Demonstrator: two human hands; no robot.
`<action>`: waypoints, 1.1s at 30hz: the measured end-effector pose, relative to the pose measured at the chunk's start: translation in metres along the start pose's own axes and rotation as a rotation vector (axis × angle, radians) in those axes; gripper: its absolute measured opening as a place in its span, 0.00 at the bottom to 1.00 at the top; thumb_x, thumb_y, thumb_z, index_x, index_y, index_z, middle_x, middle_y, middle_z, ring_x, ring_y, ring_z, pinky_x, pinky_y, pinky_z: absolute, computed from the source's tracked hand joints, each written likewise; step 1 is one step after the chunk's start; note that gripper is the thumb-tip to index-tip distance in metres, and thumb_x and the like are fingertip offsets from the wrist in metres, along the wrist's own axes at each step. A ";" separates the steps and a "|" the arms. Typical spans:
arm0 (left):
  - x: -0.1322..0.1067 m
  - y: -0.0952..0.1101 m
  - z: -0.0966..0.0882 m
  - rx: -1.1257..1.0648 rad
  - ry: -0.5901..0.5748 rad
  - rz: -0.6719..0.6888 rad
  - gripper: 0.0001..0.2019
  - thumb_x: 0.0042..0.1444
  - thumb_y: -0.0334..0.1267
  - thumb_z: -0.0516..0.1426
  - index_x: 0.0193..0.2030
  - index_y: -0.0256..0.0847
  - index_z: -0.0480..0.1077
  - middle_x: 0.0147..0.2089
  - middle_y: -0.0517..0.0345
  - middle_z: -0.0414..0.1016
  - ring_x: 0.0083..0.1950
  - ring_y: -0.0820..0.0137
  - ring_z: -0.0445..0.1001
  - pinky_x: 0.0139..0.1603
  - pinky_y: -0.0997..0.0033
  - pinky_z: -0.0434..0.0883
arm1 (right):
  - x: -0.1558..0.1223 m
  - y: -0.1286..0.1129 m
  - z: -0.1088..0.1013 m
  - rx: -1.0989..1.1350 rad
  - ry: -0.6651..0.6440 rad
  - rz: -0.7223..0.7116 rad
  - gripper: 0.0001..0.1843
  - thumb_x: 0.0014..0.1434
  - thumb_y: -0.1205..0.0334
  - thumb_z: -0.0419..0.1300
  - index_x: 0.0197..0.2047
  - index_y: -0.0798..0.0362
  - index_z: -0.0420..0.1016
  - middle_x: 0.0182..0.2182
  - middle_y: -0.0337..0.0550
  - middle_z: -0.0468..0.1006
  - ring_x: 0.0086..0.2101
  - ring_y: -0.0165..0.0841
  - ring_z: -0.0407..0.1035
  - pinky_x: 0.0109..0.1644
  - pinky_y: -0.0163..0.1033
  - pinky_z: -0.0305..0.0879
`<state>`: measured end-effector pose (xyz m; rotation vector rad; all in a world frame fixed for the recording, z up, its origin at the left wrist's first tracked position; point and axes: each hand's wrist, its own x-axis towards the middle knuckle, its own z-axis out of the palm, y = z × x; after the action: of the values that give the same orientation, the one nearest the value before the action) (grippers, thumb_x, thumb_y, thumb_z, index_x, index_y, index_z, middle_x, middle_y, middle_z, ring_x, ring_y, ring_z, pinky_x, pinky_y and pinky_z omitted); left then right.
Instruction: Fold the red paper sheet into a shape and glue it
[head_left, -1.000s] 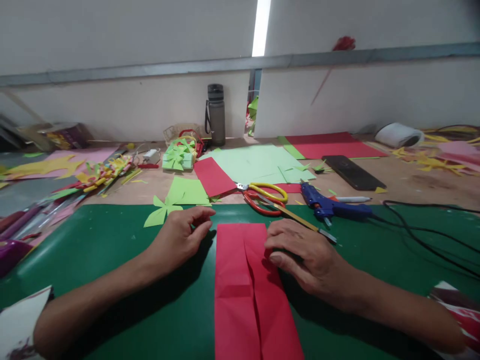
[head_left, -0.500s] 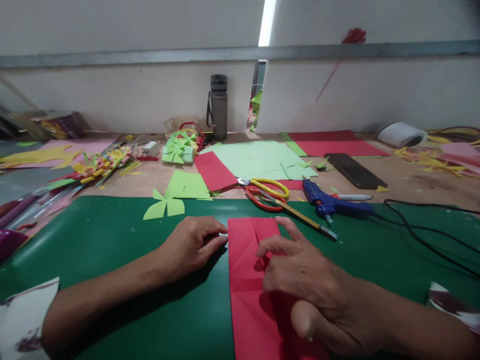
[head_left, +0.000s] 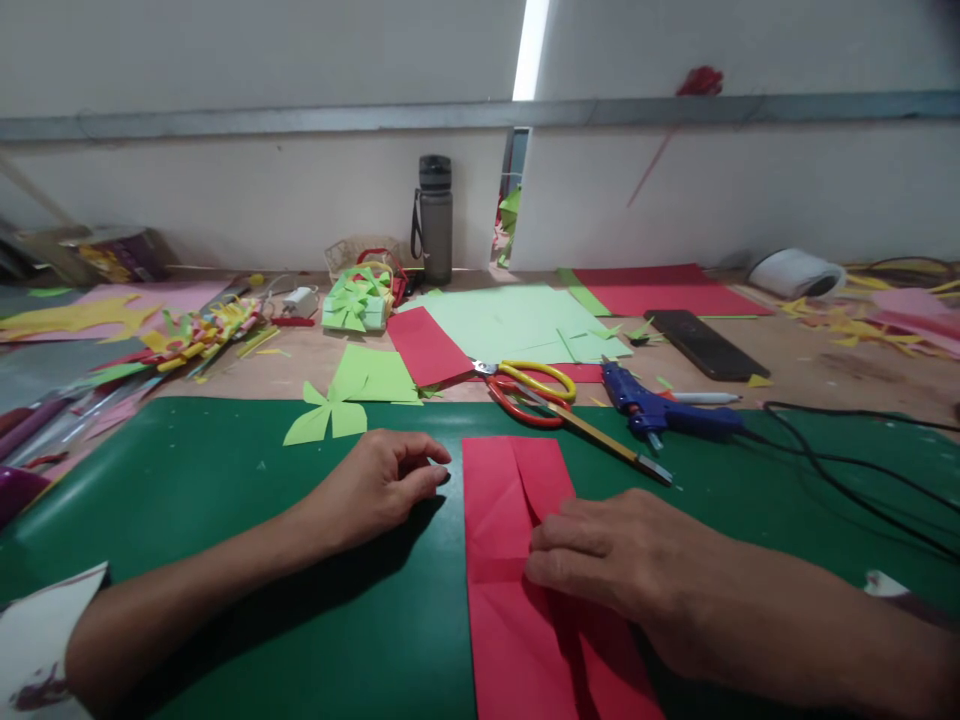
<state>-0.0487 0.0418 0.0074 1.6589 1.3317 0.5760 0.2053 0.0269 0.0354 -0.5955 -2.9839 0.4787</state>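
Observation:
A folded red paper (head_left: 499, 610) lies lengthwise on the green mat, creased, with a long flap partly lifted along its right side. My right hand (head_left: 622, 560) is over that flap, fingers bent together with their tips on the paper's edge; its thumb is hidden underneath. Left of the paper, my left hand (head_left: 390, 480) rests on the mat with curled fingers. Its thumb and forefinger are apart, with nothing seen between them, and do not touch the paper.
Beyond the paper lie scissors (head_left: 536, 385), a yellow cutter knife (head_left: 607, 437) and a blue glue gun (head_left: 660, 405) with a black cord. A phone (head_left: 705, 343), a bottle (head_left: 436, 225), a green paper flower shape (head_left: 328, 412) and coloured sheets stand or lie farther back.
My right hand has turned over and come down, fingers drawn together onto the flap. The red paper has shifted slightly right, away from my left hand, whose thumb and forefinger have parted.

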 end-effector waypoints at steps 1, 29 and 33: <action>0.001 0.000 0.000 -0.018 -0.001 -0.005 0.12 0.56 0.40 0.52 0.40 0.33 0.70 0.24 0.61 0.70 0.19 0.79 0.58 0.19 0.79 0.57 | -0.001 -0.001 0.000 -0.016 -0.025 0.010 0.21 0.55 0.79 0.48 0.44 0.48 0.71 0.34 0.41 0.74 0.33 0.33 0.67 0.35 0.37 0.60; 0.006 -0.003 -0.009 -0.369 -0.118 -0.069 0.13 0.56 0.46 0.54 0.31 0.35 0.66 0.19 0.59 0.69 0.19 0.76 0.67 0.18 0.81 0.58 | 0.028 -0.008 0.035 -0.217 0.477 -0.038 0.31 0.65 0.43 0.39 0.34 0.56 0.73 0.31 0.48 0.77 0.53 0.46 0.63 0.63 0.59 0.30; 0.007 -0.003 -0.008 -0.336 -0.101 -0.047 0.13 0.57 0.45 0.53 0.30 0.37 0.64 0.17 0.63 0.65 0.16 0.78 0.63 0.17 0.81 0.56 | 0.029 -0.011 0.027 -0.047 0.404 0.029 0.29 0.66 0.44 0.37 0.31 0.53 0.70 0.32 0.46 0.77 0.55 0.44 0.61 0.63 0.59 0.26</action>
<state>-0.0542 0.0507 0.0078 1.3610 1.1282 0.6409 0.1710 0.0205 0.0135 -0.6504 -2.6113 0.2520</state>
